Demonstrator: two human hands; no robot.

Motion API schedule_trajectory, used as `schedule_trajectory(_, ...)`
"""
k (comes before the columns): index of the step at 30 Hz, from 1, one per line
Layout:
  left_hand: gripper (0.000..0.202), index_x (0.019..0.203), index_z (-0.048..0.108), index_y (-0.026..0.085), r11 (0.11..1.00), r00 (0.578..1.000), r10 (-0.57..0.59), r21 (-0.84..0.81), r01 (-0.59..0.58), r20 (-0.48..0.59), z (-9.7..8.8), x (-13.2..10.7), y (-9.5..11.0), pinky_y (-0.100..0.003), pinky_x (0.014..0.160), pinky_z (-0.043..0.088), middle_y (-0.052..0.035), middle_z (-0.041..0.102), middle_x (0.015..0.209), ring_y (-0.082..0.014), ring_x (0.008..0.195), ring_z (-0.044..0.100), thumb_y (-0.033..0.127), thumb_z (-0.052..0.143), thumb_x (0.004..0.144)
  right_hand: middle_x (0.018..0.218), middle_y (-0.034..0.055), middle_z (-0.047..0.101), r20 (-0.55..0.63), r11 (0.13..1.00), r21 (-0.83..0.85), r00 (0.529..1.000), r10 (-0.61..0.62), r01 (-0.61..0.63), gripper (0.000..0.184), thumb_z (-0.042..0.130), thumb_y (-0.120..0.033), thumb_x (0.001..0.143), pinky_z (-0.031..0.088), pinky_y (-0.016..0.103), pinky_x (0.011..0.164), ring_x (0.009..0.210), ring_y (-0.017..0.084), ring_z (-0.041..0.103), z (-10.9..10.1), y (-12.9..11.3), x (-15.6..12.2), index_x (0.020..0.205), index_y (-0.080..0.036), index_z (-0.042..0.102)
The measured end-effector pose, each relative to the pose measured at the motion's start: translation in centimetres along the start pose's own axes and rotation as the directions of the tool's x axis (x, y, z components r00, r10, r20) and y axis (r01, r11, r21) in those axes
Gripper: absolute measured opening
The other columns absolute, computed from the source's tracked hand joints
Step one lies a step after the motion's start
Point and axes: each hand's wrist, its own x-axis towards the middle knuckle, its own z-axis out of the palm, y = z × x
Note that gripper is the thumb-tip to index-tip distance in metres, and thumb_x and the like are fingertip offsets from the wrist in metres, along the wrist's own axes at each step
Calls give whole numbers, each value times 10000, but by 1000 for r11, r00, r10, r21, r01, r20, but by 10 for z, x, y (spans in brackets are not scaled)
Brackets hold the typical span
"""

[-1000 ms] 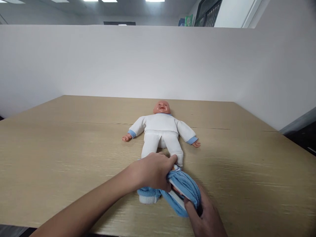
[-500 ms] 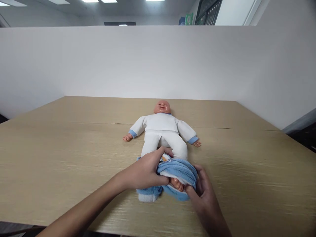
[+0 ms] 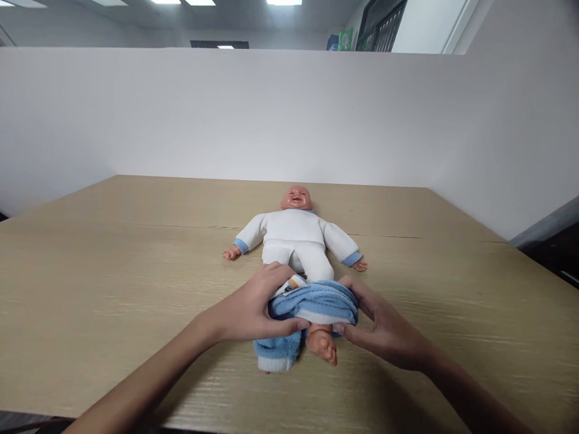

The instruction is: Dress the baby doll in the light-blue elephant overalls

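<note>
A baby doll (image 3: pixel 296 226) in white clothing with blue cuffs lies on its back, head toward the far side. Blue fleecy trousers (image 3: pixel 316 301) with white hems are bunched around its lower legs. My left hand (image 3: pixel 253 304) grips the bunched cloth from the left, its thumb near the hem. On the other side my right hand (image 3: pixel 380 319) pinches the same trouser leg, thumb in front and fingers behind. Between my thumbs a bare doll foot (image 3: pixel 322 345) sticks out of the hem. The other trouser leg (image 3: pixel 277 352) lies flat on the table, covering most of that foot.
The wooden table (image 3: pixel 113 289) has a seam running across its far part. A white partition (image 3: pixel 253 114) rises behind it and along the right. The table's front edge passes beneath my left forearm.
The doll's foot has come further out through the trouser hem. My right hand has moved up along the cloth, and the bunched fabric has slid up the leg toward the doll's body.
</note>
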Motion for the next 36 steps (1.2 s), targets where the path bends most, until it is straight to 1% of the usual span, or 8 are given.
schedule_trajectory(2, 458, 1156, 657, 216, 999, 1000, 7, 54, -8, 26, -8, -6, -6, -410, 1040, 445, -51, 644, 1175, -284, 1156, 555, 512, 852, 868, 1117, 38, 687, 93, 1000, 9, 996, -13, 12, 378, 801, -420, 935, 545, 351, 876, 1000, 251, 654, -12, -3, 3, 1243, -264, 646)
schedule_trajectory(6, 316, 1174, 687, 231, 999, 999, -4, 54, 2, 41, -20, -12, -24, -399, 1098, 430, -39, 670, 1225, -277, 1216, 566, 363, 800, 910, 1012, 12, 577, 165, 998, 23, 985, -58, 55, 330, 762, -518, 971, 472, 323, 826, 922, 213, 561, -23, -2, 14, 1111, -244, 642)
schedule_trajectory(10, 298, 1201, 682, 207, 988, 991, -120, -99, 115, -52, -19, -9, -40, -364, 974, 516, -44, 698, 1148, -264, 1104, 632, 405, 689, 979, 909, -20, 495, 22, 994, 102, 999, -44, 41, 282, 667, -517, 1051, 419, 301, 790, 858, 180, 493, -17, 7, 43, 1024, -243, 605)
schedule_trajectory(15, 407, 1201, 708, 200, 971, 964, -227, -110, 213, -141, -14, -9, -53, -405, 991, 551, -57, 736, 1087, -302, 1104, 654, 526, 697, 957, 873, -35, 521, -151, 959, 281, 985, 88, -42, 424, 816, -604, 900, 453, 297, 778, 840, 185, 523, -5, 32, 76, 981, -239, 614)
schedule_trajectory(22, 485, 1313, 669, 220, 820, 959, -268, -502, 275, 87, -7, -30, -81, -485, 1093, 536, -98, 738, 1195, -324, 1197, 662, 528, 742, 946, 1205, 49, 749, -60, 824, 530, 961, 271, -200, 518, 747, -648, 951, 522, 405, 1100, 1256, 275, 656, 13, 71, 64, 1269, -243, 694)
schedule_trajectory(28, 533, 1347, 635, 207, 678, 932, -363, -679, 282, 24, 4, -23, -92, -478, 1135, 468, -113, 707, 1305, -312, 1255, 621, 482, 794, 919, 959, 0, 719, -5, 751, 630, 967, 256, -196, 398, 798, -586, 919, 565, 340, 853, 874, 213, 688, 9, 67, 69, 1092, -250, 673)
schedule_trajectory(32, 519, 1267, 663, 203, 668, 947, -320, -699, 254, 39, -6, -22, -86, -375, 970, 508, -75, 697, 1191, -256, 1097, 635, 511, 847, 891, 878, -14, 620, -15, 850, 506, 983, 182, -149, 358, 751, -566, 954, 494, 308, 758, 801, 188, 583, -2, 46, 66, 1013, -226, 652)
schedule_trajectory(36, 369, 1049, 681, 188, 802, 956, -287, -561, 204, -62, -26, -7, -71, -276, 791, 453, -12, 630, 968, -170, 887, 572, 523, 801, 950, 831, -24, 513, -96, 985, 174, 995, 29, -12, 318, 664, -532, 1015, 390, 298, 691, 774, 176, 467, -13, 13, 73, 943, -224, 634)
